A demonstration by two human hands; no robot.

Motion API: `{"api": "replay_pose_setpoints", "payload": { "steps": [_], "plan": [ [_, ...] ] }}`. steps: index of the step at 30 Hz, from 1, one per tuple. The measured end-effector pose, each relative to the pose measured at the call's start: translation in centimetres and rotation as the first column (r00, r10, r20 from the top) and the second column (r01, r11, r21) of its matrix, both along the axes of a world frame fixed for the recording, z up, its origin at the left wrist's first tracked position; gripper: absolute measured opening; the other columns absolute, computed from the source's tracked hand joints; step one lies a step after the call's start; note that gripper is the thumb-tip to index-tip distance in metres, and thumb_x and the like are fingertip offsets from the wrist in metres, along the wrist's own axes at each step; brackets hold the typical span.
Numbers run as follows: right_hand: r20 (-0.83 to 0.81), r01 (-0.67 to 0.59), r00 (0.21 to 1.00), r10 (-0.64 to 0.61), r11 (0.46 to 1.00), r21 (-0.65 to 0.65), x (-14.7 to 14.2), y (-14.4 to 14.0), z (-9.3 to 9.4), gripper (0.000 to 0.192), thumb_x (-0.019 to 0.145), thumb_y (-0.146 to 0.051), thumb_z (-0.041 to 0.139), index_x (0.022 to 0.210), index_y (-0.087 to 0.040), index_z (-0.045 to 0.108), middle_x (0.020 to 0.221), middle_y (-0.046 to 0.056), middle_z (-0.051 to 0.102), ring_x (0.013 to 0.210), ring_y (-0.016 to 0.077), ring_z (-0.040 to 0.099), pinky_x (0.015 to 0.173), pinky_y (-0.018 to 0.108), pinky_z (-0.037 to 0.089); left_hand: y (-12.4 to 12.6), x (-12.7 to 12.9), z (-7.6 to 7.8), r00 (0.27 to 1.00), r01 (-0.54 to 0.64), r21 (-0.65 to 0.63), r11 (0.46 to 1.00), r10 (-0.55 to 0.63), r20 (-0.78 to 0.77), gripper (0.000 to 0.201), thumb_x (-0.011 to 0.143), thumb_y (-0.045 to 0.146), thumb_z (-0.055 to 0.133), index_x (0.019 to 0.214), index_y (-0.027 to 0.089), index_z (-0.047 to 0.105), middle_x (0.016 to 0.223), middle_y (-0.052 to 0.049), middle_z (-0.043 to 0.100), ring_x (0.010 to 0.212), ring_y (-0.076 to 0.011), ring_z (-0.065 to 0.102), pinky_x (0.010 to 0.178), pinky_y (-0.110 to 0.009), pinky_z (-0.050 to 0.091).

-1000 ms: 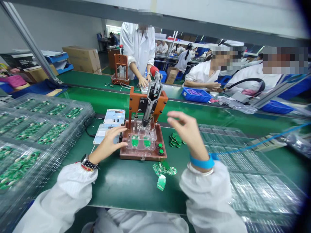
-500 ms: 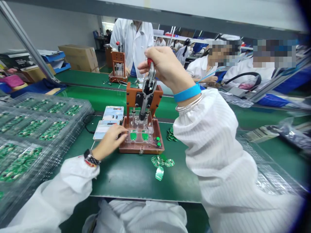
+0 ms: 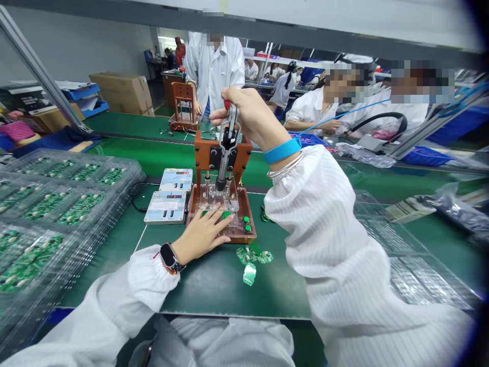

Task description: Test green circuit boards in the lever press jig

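Toggle-clamp fixture (image 3: 221, 179) is gripped at its red-tipped lever (image 3: 231, 121) by the curled right hand (image 3: 250, 113); its base (image 3: 248, 237) is partly covered by the outspread left hand (image 3: 203, 235). It is set on the bench (image 3: 221, 295) near digital-display boxes (image 3: 165, 206) and circuit boards (image 3: 249, 274).

Your right hand (image 3: 244, 109) grips the lever (image 3: 229, 135) atop the orange fixture (image 3: 203, 155); your left hand (image 3: 203, 233) lies spread over its near side.

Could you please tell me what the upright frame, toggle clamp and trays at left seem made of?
Upright frame: possibly matte laminate or plastic board, with flat, even orange-brown faces. Toggle clamp: mostly metal, shining silvery. Trays: probably clear plastic, see-through with glossy highlights.
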State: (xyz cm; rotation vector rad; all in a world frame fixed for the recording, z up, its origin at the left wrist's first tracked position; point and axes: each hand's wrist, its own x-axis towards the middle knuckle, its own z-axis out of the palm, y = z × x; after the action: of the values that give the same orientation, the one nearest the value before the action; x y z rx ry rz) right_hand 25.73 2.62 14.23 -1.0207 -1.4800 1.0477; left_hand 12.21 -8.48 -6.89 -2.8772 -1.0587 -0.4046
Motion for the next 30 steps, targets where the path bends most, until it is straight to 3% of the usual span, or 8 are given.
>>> {"api": "replay_pose_setpoints", "payload": {
  "steps": [9, 14, 16, 19, 21, 25, 27, 30],
  "plan": [
    [-0.012, -0.047, 0.999, 0.048, 0.998, 0.041, 0.0, 0.1, -0.1, 0.031, 0.095, -0.024, 0.04, 0.064, -0.021, 0.037, 0.056, -0.001, 0.059, 0.055, 0.0114, 0.061, 0.056, 0.023, 0.049, 1.4, -0.7, 1.7, 0.997, 0.07, -0.218, 0.973, -0.062, 0.046, 0.044, 0.093, 0.044, 0.047, 0.133, 0.025, 0.049, 0.141, -0.01, 0.047, 0.137, -0.0289, 0.032, 0.108, -0.05, 0.024],
    [0.015, -0.076, 0.997, 0.075, 0.99, 0.122, 0.0, 0.9, -0.3, 0.036, 0.095, -0.023, 0.039, 0.06, -0.021, 0.039, 0.057, -0.001, 0.06, 0.055, 0.0127, 0.061, 0.06, 0.026, 0.052, 2.1, -0.9, 1.8, 0.993, 0.112, -0.256, 0.96, -0.102, 0.054, 0.045, 0.092, 0.041, 0.05, 0.135, 0.026, 0.048, 0.141, -0.009, 0.046, 0.135, -0.0295, 0.034, 0.11, -0.052, 0.022],
    [0.003, -0.05, 0.999, 0.051, 0.989, 0.143, 0.0, 0.4, -0.1, 0.029, 0.096, -0.023, 0.039, 0.067, -0.021, 0.043, 0.06, -0.001, 0.061, 0.058, 0.0127, 0.063, 0.059, 0.024, 0.052, 1.8, -1.0, 1.6, 0.995, 0.102, -0.233, 0.967, -0.095, 0.041, 0.052, 0.091, 0.044, 0.051, 0.139, 0.027, 0.042, 0.145, -0.008, 0.041, 0.138, -0.0299, 0.029, 0.111, -0.053, 0.02],
    [-0.031, 0.017, 0.999, -0.01, 0.973, 0.229, 0.1, -1.5, 0.6, 0.007, 0.095, -0.019, 0.042, 0.095, -0.023, 0.047, 0.069, -0.004, 0.062, 0.072, 0.0114, 0.066, 0.063, 0.019, 0.052, 0.7, -1.8, 1.3, 0.997, 0.064, -0.151, 0.986, -0.056, 0.051, 0.066, 0.089, 0.051, 0.052, 0.146, 0.028, 0.029, 0.153, -0.008, 0.025, 0.142, -0.0314, 0.016, 0.113, -0.053, 0.014],
    [0.02, 0.008, 1.0, -0.016, 0.932, 0.363, 0.3, -3.3, 1.1, 0.021, 0.093, -0.017, 0.044, 0.112, -0.023, 0.042, 0.08, -0.004, 0.063, 0.084, 0.0096, 0.065, 0.075, 0.016, 0.052, -0.4, -3.0, 1.0, 0.998, 0.03, -0.121, 0.992, -0.022, 0.067, 0.071, 0.088, 0.054, 0.051, 0.148, 0.027, 0.023, 0.156, -0.01, 0.015, 0.143, -0.0325, 0.011, 0.113, -0.053, 0.014],
    [0.182, -0.082, 0.981, -0.062, 0.72, 0.689, 0.6, -7.0, 0.7, 0.034, 0.089, -0.01, 0.042, 0.122, -0.018, 0.038, 0.119, 0.002, 0.054, 0.095, 0.0073, 0.06, 0.093, 0.016, 0.047, -1.9, -7.4, -0.5, 0.989, -0.078, -0.152, 0.985, 0.096, 0.115, 0.071, 0.09, 0.05, 0.049, 0.149, 0.025, 0.019, 0.156, -0.013, 0.01, 0.142, -0.0336, 0.013, 0.111, -0.052, 0.021],
    [0.226, -0.091, 0.966, -0.122, 0.658, 0.747, 0.7, -8.7, -1.0, 0.031, 0.09, -0.01, 0.038, 0.119, -0.022, 0.042, 0.128, 0.002, 0.048, 0.1, 0.0086, 0.059, 0.097, 0.022, 0.046, -1.5, -10.0, -1.6, 0.973, -0.151, -0.159, 0.976, 0.175, 0.15, 0.066, 0.092, 0.046, 0.048, 0.148, 0.027, 0.021, 0.156, -0.012, 0.013, 0.142, -0.0334, 0.016, 0.11, -0.052, 0.024],
    [0.284, -0.082, 0.933, -0.219, 0.64, 0.764, 0.6, -10.4, -5.4, 0.025, 0.092, -0.011, 0.035, 0.104, -0.025, 0.051, 0.119, 0.002, 0.056, 0.114, 0.0157, 0.055, 0.101, 0.036, 0.044, 1.0, -13.0, -2.7, 0.952, -0.242, -0.141, 0.96, 0.263, 0.159, 0.061, 0.092, 0.047, 0.045, 0.147, 0.027, 0.024, 0.154, -0.012, 0.021, 0.141, -0.0329, 0.019, 0.108, -0.052, 0.024]
  ]
}}
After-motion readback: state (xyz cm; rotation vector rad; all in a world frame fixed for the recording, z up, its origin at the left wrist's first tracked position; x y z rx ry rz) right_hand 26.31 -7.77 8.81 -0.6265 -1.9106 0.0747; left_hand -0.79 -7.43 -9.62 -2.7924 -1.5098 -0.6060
